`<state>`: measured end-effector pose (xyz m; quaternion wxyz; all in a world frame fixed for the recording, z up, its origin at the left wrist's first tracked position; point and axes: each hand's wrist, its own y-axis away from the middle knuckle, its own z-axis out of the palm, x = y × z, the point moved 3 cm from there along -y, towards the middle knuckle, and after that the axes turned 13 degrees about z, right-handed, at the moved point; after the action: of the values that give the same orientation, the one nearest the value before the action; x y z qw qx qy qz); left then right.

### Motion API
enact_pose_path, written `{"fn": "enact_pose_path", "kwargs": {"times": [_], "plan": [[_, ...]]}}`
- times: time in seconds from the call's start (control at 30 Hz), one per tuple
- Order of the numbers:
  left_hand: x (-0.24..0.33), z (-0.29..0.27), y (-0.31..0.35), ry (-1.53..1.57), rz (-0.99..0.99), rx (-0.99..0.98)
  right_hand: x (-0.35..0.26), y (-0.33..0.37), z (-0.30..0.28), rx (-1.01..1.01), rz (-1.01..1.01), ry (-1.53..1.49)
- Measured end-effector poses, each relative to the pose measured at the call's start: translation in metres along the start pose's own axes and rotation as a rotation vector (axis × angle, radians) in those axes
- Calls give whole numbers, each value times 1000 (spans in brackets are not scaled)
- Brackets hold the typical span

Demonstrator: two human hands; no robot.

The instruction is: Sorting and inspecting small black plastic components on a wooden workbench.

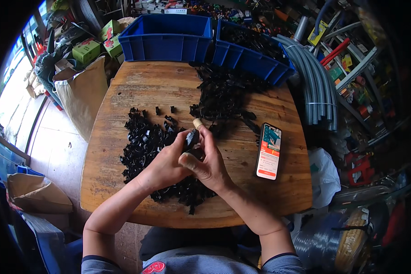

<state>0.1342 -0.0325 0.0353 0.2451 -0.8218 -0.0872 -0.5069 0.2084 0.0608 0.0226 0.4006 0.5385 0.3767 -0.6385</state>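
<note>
Above the middle of the wooden table [106,182], my left hand [168,160] and my right hand [211,165] meet round a dark black plastic piece [191,139]. Both hands are closed on it, and their fingers hide much of its shape. A tan covering wraps one fingertip of my right hand, and its thumb tip looks pale and covered too. Beneath and left of my hands spreads a heap of small black plastic pieces [139,144]. Farther back lies a second heap of longer black plastic pieces [223,91], reaching toward the bins.
Two blue bins stand at the table's far edge: the left bin [164,48] and the right bin [251,61], which holds black pieces. A lit phone [268,157] lies at right. Grey tubing [313,82] is beyond the right edge; a paper sack [82,96] stands at left.
</note>
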Motion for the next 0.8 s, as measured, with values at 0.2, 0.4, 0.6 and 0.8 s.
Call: {"fn": "enact_pose_path", "kwargs": {"times": [0.2,0.4,0.6,0.8], "plan": [[4,-6,-63,350,-156,-2,-8,-30,-26,259,336,-219],[-5,21,-152,-201,-213,71,16,-117,-86,211,198,-861],[5,38,-204,-602,49,224,11,-181,-150,234,-127,-604],[13,11,-248,-297,509,512,-13,-246,-198,114,-336,-510]]}}
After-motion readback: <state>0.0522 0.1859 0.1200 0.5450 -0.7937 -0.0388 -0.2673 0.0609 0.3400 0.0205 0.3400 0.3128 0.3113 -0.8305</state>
